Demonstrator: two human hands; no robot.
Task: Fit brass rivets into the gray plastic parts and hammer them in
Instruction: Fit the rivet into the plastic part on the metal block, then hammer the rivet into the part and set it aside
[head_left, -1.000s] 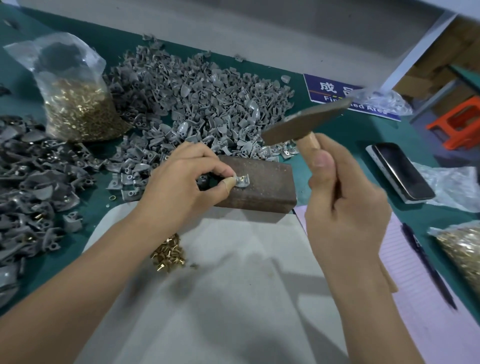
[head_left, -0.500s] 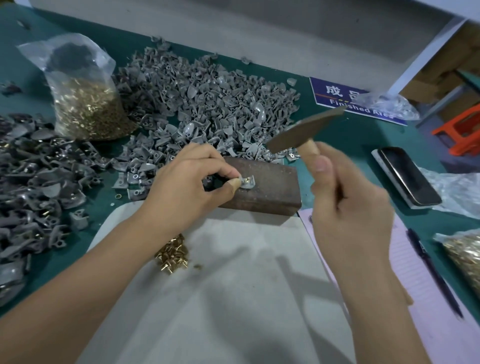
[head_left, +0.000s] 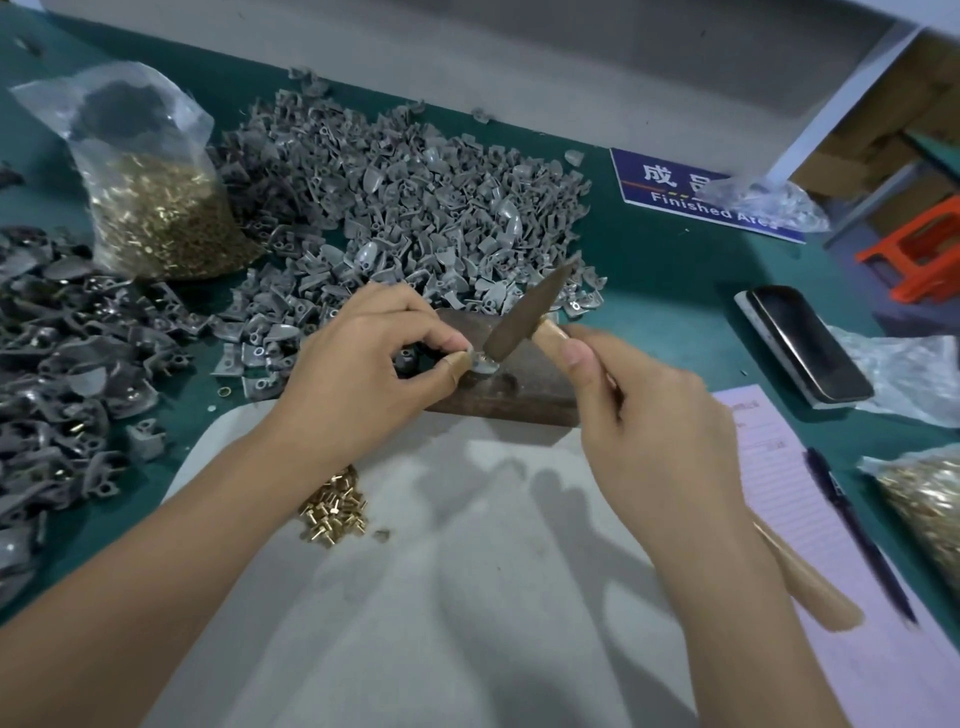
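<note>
1. Left hand (head_left: 358, 374): forearm enters from the lower left corner of the frame; the fingers are curled, and thumb and forefinger pinch a gray plastic part (head_left: 480, 364) flat against the top of a brown metal block (head_left: 524, 384).
2. Right hand (head_left: 644, 421): forearm enters from the bottom edge; the fingers wrap round the wooden handle of a hammer (head_left: 530, 312), thumb laid along the shaft near the head. The handle's free end shows below the wrist.
3. Hammer head: tilted, its lower end touching the gray plastic part just beside the left fingertips. Whether a rivet sits under it cannot be told.
4. Block: lies at the far edge of a pale cloth (head_left: 441, 597) spread over the near middle of the green tabletop (head_left: 665, 291).
5. Loose brass rivets (head_left: 335, 512): a small heap on the cloth, beside the left forearm.
6. Pile of gray parts (head_left: 405, 208): toward the far edge of the tabletop; a darker pile (head_left: 57, 353) lies along the left edge.
7. Bag of rivets (head_left: 156, 192): clear plastic, far left.
8. Blue sign (head_left: 675, 192): reads "Finished Area" under Chinese characters, partly covered by clear plastic.
9. Phone (head_left: 810, 345), pink lined sheet (head_left: 810, 519) and pen (head_left: 857, 535): along the right edge.
</note>
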